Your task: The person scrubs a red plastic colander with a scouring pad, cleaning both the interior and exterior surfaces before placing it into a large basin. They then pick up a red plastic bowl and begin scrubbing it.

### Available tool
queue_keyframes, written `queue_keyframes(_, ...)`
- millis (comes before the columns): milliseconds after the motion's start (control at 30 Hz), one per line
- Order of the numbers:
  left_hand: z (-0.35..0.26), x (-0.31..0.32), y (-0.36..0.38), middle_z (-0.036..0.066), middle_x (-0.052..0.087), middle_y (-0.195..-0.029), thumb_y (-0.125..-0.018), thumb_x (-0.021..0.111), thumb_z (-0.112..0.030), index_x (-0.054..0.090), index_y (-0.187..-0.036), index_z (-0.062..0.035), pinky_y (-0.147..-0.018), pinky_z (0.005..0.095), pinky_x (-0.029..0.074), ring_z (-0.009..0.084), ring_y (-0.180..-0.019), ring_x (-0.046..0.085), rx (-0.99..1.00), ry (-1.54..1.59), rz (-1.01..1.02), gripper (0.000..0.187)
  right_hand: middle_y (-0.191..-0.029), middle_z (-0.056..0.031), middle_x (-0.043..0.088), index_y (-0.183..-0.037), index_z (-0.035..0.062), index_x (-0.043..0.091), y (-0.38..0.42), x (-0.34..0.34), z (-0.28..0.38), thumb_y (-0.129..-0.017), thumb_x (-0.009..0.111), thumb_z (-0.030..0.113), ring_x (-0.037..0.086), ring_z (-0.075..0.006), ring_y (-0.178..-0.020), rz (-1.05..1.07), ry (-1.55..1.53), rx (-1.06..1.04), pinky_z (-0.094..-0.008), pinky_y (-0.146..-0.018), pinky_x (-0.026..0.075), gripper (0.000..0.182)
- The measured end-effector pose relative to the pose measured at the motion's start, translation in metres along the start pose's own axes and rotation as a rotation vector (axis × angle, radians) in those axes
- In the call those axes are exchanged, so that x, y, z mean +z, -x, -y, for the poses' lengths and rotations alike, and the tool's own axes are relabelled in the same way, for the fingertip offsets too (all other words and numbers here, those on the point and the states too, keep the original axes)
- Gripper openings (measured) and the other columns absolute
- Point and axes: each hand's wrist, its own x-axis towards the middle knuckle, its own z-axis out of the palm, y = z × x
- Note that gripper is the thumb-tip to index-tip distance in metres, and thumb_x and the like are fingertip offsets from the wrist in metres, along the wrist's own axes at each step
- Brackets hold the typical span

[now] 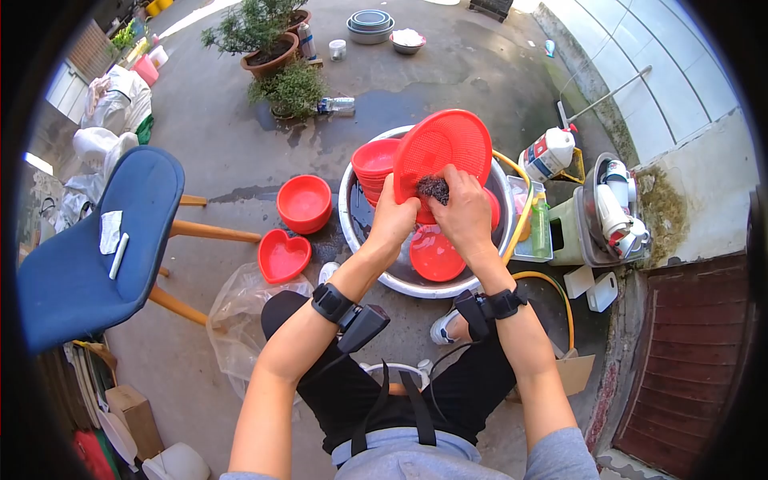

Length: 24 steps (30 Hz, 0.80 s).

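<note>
Over a large metal basin point(349, 232), my left hand point(394, 214) grips the lower left edge of a round red basket point(448, 140), which is tilted up with its perforated inside showing. My right hand point(464, 210) is closed on a dark scouring pad point(433, 189) pressed against the basket's lower part. A stack of red bowls point(374, 160) stands inside the basin at the left. Lower in the basin lies another red dish point(436, 254). Outside, to the left, are round red bowls point(304, 202) and a red heart-shaped bowl point(283, 256).
A blue chair point(104, 240) stands at the left, near a clear plastic bag point(248, 320). Right of the basin run a yellow hose point(524, 216) and a tray with a green bottle point(541, 228). Potted plants point(268, 56) and more basins point(370, 28) are farther back.
</note>
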Motion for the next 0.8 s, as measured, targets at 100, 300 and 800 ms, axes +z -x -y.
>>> queue_keyframes(100, -0.004, 0.0, 0.004, 0.011, 0.06, -0.122, -0.081, 0.05, 0.009, 0.048, -0.131, -0.003, -0.099, 0.032, 0.044, 0.0193, -0.114, 0.057, 0.005, -0.092, -0.001, 0.051, -0.094, -0.0136, 0.062, -0.104, 0.0084, 0.056, 0.001, 0.001, 0.003, -0.072, 0.076, 0.015, 0.061, -0.0348, -0.095, -0.001, 0.044, -0.008, -0.0465, -0.079, 0.052, 0.038)
queue_keyframes(300, 0.004, -0.001, 0.005, 0.012, 0.062, -0.12, -0.081, 0.05, 0.007, 0.051, -0.129, -0.0039, -0.099, 0.0323, 0.044, 0.0203, -0.115, 0.058, 0.107, -0.132, 0.004, 0.049, -0.095, -0.0125, 0.06, -0.104, 0.0086, 0.056, 0.003, 0.006, 0.003, -0.072, 0.077, 0.016, 0.06, -0.034, -0.097, 0.033, 0.096, 0.041, -0.0464, -0.076, 0.053, 0.04)
queue_keyframes(800, 0.003, -0.001, 0.01, 0.013, 0.063, -0.12, -0.081, 0.05, 0.006, 0.052, -0.13, -0.005, -0.099, 0.0335, 0.043, 0.0215, -0.114, 0.059, 0.107, -0.213, -0.026, 0.05, -0.096, -0.012, 0.06, -0.102, 0.0085, 0.055, 0.006, 0.012, 0.003, -0.071, 0.077, 0.016, 0.06, -0.0335, -0.097, 0.027, 0.097, 0.056, -0.0463, -0.075, 0.053, 0.039)
